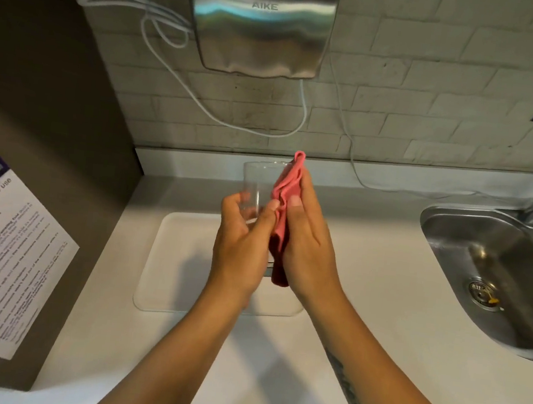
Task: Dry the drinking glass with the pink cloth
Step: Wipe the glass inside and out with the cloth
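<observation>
The left hand (243, 242) has its grip closed around the lower part of the drinking glass (257, 184), fingers wrapped at the base, holding it upright with the mouth facing up. The right hand (304, 235) has its grip closed on the pink cloth (287, 191), pressing it flat against the right side of the glass wall. The cloth's top corner stands just above the rim; its lower end hangs down between the two palms. Glass and cloth are held in the air above the white tray (167, 257), which lies on the desk (365, 278) to the left of the steel sink (496, 259).

Step in hand, as judged: wiping the outer wall. The inside does not appear to hold any cloth.

Next move calls for turning the glass within the left grip so the cloth covers the full wall, then feeding cloth into the mouth. Keep the base grip firm; wet glass may slip.
</observation>
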`<state>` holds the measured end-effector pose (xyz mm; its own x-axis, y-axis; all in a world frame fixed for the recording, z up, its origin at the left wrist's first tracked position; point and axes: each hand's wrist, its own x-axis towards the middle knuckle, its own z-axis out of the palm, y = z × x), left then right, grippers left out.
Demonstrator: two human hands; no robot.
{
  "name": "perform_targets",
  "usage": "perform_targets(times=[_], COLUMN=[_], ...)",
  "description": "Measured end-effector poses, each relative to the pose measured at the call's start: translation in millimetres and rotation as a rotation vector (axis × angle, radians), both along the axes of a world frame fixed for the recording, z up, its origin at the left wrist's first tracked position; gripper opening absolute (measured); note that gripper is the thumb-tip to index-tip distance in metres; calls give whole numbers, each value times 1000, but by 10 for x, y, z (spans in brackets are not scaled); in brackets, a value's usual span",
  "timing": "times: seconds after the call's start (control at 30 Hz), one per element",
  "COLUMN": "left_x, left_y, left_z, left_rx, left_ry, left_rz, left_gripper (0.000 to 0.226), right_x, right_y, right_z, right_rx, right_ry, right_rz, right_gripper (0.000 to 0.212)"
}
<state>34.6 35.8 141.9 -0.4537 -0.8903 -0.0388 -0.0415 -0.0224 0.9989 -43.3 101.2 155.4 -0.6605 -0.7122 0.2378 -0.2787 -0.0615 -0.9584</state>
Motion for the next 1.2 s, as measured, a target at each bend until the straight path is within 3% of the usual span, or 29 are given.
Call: perform_targets(times=[0.13,0.2,0.3,0.43,0.5,0.6,0.77,0.87,0.97,1.03,1.2], left_x=[37,72,87,61,68,84,82,82,97,112,103], left_y=[-62,-76,-48,26,12,-94,6,19,-122,-118,-3], left_z=[108,136,150,142,211,272,227,306,344,344,306], left_rx=[235,272,250,289,306,290,304,329,342,322,326], left_ry=[319,401,378,352,370,376,346,356,367,348,336], left_rz=[-23,-64,-113,-151,-127,-67,-89,-73,-45,-57,-101], left_gripper=[44,53,57,55,70,70,68,84,66,72,92], right_x=[172,233,164,-57,-20,192,67,35,217,243,-7], right_y=[172,244,210,81,101,212,126,60,158,186,3], right_z=[-121,-197,-170,6,17,-169,-53,36,-158,-218,-26], right_rx=[-30,-40,-68,-99,-102,-67,-90,-67,-67,-81,-163], right_ry=[157,194,188,18,67,238,187,207,262,262,79], right_rz=[100,135,130,66,87,155,98,72,149,160,106], right_gripper=[63,64,63,61,62,65,61,64,67,68,64])
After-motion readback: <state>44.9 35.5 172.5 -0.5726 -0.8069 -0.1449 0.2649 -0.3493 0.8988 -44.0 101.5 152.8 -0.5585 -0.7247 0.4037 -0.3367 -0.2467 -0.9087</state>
